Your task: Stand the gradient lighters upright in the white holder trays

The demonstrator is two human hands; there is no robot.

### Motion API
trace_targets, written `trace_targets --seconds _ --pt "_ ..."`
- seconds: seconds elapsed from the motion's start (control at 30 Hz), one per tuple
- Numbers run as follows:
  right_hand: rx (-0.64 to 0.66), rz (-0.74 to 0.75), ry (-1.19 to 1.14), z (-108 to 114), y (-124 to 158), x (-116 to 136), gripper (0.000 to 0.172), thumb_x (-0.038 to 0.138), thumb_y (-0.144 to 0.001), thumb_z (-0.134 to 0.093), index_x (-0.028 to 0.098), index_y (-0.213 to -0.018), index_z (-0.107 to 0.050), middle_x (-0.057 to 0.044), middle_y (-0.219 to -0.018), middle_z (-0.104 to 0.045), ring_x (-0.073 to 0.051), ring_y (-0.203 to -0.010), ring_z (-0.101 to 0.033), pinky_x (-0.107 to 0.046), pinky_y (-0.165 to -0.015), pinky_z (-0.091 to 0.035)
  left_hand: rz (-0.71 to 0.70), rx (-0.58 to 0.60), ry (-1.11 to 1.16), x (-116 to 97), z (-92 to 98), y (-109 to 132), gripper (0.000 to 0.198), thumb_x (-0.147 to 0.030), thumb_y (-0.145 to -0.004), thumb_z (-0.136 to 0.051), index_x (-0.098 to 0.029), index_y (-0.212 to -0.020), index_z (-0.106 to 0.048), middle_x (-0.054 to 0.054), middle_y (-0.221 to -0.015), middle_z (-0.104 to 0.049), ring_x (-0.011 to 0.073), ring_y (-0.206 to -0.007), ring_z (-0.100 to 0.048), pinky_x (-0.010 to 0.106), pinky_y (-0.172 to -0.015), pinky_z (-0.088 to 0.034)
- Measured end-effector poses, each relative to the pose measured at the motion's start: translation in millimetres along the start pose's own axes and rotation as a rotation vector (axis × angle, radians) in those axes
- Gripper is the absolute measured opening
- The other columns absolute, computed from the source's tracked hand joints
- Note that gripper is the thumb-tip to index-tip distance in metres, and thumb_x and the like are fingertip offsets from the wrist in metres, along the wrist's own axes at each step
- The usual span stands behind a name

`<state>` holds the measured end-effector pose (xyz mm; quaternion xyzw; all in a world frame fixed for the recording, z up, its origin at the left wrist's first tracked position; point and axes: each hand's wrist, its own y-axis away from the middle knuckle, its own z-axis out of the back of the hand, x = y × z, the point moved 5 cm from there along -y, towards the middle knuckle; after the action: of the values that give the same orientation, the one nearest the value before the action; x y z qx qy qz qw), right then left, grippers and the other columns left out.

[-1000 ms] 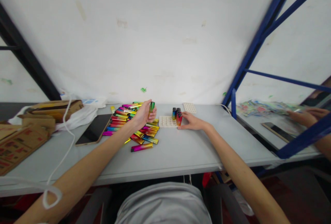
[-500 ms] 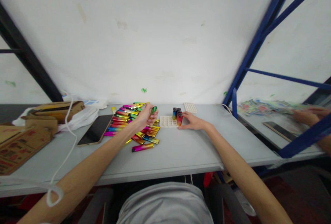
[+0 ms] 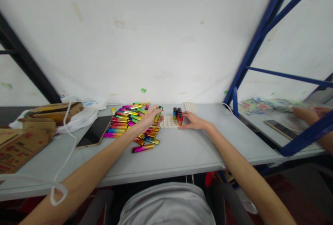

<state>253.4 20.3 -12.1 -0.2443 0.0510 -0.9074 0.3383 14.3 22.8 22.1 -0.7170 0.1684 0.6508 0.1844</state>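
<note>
**Colleague:** What do the hands hold?

**Operator:** My left hand (image 3: 147, 118) has its fingers closed around one shiny green and yellow lighter (image 3: 158, 113). It is tilted, over the right edge of the heap and just left of the tray. My right hand (image 3: 194, 121) grips nothing. Its fingers lie loosely open on the grey tabletop (image 3: 182, 152), touching the right side of the white plastic tray with round holes (image 3: 168, 122).

**Colleague:** And the counts?

**Operator:** I see two trays; the second white tray (image 3: 190, 107) lies behind the first. In the first one stand the upright lighters (image 3: 178, 115). I count about four, but they overlap. The heap of rainbow-coloured lighters (image 3: 127, 121) has more than twenty, and I cannot tell the exact number. One pink and gold lighter (image 3: 142, 147) lies apart, nearer to me. One dark flat tablet (image 3: 95, 130) lies left of the heap. At the far right are two hands of another person (image 3: 309, 114).
</note>
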Motion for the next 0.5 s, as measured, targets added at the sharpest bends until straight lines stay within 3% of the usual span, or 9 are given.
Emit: trace_targets --seconds 0.1,0.2,0.3,0.5 --pt "0.002 0.005 -0.006 0 0 1 0.069 0.064 -0.085 -0.073 0.019 -0.136 -0.062 -0.015 -0.142 -0.059 -0.033 -0.128 -0.057 -0.048 -0.114 -0.044 -0.173 -0.002 -0.184 -1 -4.5 -5 0.04 -0.052 -0.083 -0.072 -0.019 -0.102 -0.061 0.008 -0.098 -0.071 0.0181 -0.083 -0.065 0.027 -0.064 -0.055" --pt "-0.003 0.008 -0.002 0 0 2 0.069 0.064 -0.085 -0.073 0.02 -0.137 -0.062 -0.015 -0.142 -0.059 -0.033 -0.129 -0.057 -0.048 -0.114 -0.044 -0.359 -0.028 -0.404 -3 -10.5 -9 0.042 -0.051 -0.082 -0.074 -0.018 -0.109 -0.073 0.011 -0.118 -0.069 0.023 -0.105 -0.065 0.032 -0.08 -0.058" --pt "-0.007 0.007 0.0 0 1 2 0.069 0.062 -0.085 -0.074 0.019 -0.139 -0.061 -0.015 -0.142 -0.059 -0.033 -0.129 -0.057 -0.049 -0.114 -0.044 -0.455 0.001 -0.507 -3 -18.1 -10 0.038 -0.046 -0.086 -0.071 -0.018 -0.112 -0.076 0.011 -0.118 -0.071 0.024 -0.108 -0.066 0.036 -0.09 -0.059" --pt "0.009 0.005 -0.005 -1 1 -1 0.072 0.061 -0.085 -0.075 0.016 -0.139 -0.06 -0.018 -0.143 -0.058 -0.034 -0.13 -0.056 -0.049 -0.115 -0.043 -0.523 0.034 -0.651 2 -27.2 -10 0.034 -0.041 -0.09 -0.066 -0.017 -0.113 -0.076 0.011 -0.116 -0.077 0.0243 -0.101 -0.073 0.039 -0.089 -0.063"
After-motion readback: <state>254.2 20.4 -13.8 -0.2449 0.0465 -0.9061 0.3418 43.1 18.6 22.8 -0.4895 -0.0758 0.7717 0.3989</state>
